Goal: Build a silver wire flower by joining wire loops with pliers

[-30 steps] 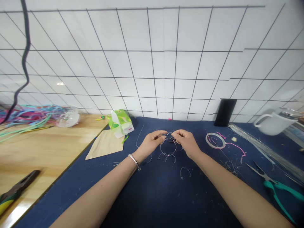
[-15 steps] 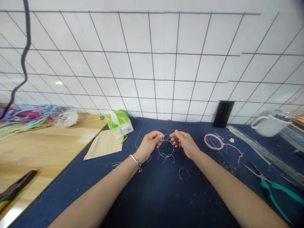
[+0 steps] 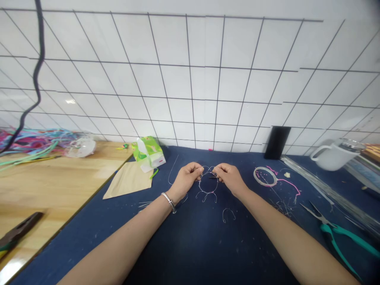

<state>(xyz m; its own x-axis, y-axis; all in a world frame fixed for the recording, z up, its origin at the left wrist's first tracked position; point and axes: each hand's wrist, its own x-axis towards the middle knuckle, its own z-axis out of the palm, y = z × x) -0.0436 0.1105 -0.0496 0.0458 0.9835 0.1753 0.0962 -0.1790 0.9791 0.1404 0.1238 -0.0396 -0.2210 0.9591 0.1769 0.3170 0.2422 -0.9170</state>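
Observation:
Between my two hands is a thin silver wire ring [image 3: 208, 193] with curved wire arcs fixed around it. My left hand [image 3: 190, 176] pinches the wire at the ring's upper left; a metal bangle sits on that wrist. At the upper right, my right hand [image 3: 227, 177] pinches the wire too. Two arcs cross at the top between my fingers, and small hooked ends hang below the ring. The exact grip points are partly hidden by the fingers. Nearer to me on the cloth lies a loose bent wire arc [image 3: 228, 209].
On the dark blue cloth [image 3: 190, 245] are a round dish of pink beads [image 3: 265, 185], teal-handled pliers [image 3: 326, 225], a bundle of wires [image 3: 320, 182], a white mug [image 3: 335, 154] and a black block [image 3: 277, 142]. A green tissue pack [image 3: 148, 152] and dark pliers [image 3: 20, 229] are at left.
My right hand has shifted slightly, and the arcs at the ring's top now spread wider and cross. Both hands still pinch the wire; the view has moved a little.

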